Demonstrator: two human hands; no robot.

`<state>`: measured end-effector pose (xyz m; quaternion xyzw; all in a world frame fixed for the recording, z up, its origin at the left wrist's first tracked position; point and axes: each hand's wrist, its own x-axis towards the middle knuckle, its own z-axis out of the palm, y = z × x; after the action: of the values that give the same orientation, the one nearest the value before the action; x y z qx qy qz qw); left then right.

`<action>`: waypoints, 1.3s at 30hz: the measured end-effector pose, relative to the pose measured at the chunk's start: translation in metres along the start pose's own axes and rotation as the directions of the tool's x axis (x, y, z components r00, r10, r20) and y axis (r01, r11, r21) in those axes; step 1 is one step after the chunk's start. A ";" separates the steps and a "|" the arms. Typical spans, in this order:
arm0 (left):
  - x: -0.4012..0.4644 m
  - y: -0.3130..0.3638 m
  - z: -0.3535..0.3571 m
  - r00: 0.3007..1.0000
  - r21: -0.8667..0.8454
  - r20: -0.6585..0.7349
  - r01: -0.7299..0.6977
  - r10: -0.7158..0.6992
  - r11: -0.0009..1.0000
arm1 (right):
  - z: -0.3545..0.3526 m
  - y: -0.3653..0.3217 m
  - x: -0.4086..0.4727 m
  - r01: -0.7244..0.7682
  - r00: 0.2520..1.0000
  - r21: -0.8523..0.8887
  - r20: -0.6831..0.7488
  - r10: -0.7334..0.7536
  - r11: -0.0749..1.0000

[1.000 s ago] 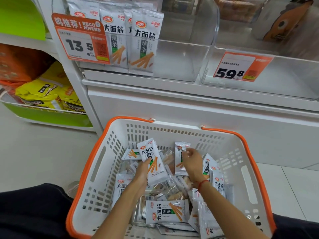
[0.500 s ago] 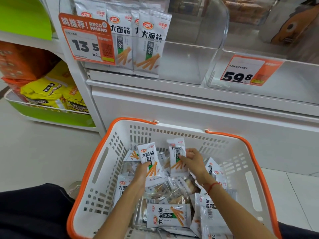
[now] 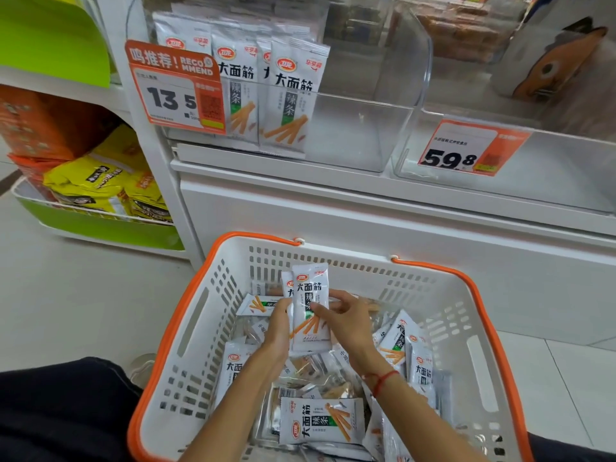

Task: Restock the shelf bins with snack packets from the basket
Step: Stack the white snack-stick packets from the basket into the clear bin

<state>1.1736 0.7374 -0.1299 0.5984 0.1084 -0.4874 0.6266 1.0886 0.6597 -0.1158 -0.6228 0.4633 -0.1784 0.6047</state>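
- Both hands are over the basket [image 3: 200, 315], squaring up a small stack of packets [image 3: 310, 308] held upright above the loose pile.
- The left hand [image 3: 278, 325] grips the stack from the left edge. The right hand [image 3: 346, 323] pinches it from the right, thumb across the front of the top packet.
- At least two packets are in the stack; a second one peeks out behind the front one on the left. I cannot tell if there are more.
- To do this step well, I would line up the edges before lifting. The film looks slick, so a loose stack may fan out or slip back into the basket.
- Keep the printed fronts facing the same way and tops up, matching the packets already standing in the bin [image 3: 366, 135].
- The bin, with the 13.5 price tag [image 3: 173, 91] clipped to its front, sits on the shelf above and behind the basket. Its left part holds upright packets and its right part looks bare, so the stack likely belongs just beside the standing row.
- The bin's front wall is clear and fairly tall, so the stack should go over it, not into it.
- Plenty of packets lie in the basket at all angles, so the restocking is far from done.
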 end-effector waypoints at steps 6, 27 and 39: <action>-0.003 -0.002 0.002 0.997 0.034 0.057 -0.044 0.042 0.998 | 0.003 -0.005 0.001 0.066 0.996 -0.199 -0.049 -0.078 0.978; -0.121 0.163 0.030 0.563 0.416 0.577 -0.826 0.592 0.380 | -0.062 -0.192 -0.044 0.690 0.703 -0.108 0.334 -0.627 0.716; -0.189 0.294 0.058 0.228 0.446 0.695 -0.881 0.682 -0.160 | -0.063 -0.281 -0.038 0.921 0.378 -0.121 0.038 -0.925 0.371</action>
<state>1.2702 0.7228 0.2105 0.6794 -0.5866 -0.0431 0.4387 1.1212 0.6074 0.1677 -0.8075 0.0582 -0.4677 0.3546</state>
